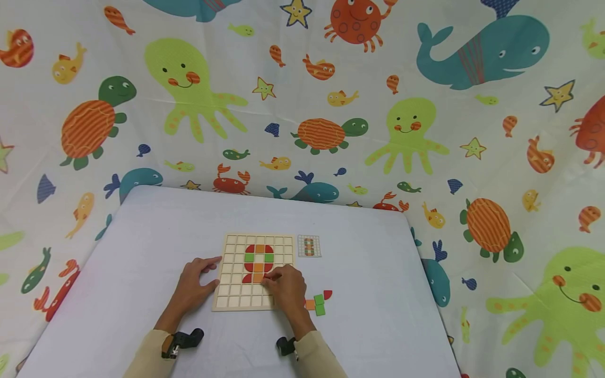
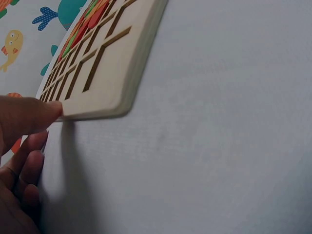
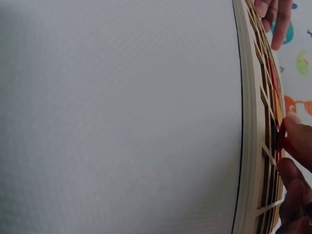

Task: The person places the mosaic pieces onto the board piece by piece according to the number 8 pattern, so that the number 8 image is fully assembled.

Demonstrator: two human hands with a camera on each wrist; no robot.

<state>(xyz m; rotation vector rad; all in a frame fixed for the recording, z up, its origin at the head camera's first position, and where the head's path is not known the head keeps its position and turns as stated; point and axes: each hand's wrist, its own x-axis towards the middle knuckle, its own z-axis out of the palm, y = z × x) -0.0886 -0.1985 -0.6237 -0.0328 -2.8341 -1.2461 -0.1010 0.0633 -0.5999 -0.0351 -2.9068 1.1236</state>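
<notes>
On desk | left hand flat, bracing board edge | right hand fingers pinched red tile: light, stiff, best gripped by edges

head view looks down; both wrist views skim the grid board closely.

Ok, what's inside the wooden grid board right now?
The wooden grid board holds red, green and orange tiles. The right hand covers several cells, so their contents are hidden.
</notes>
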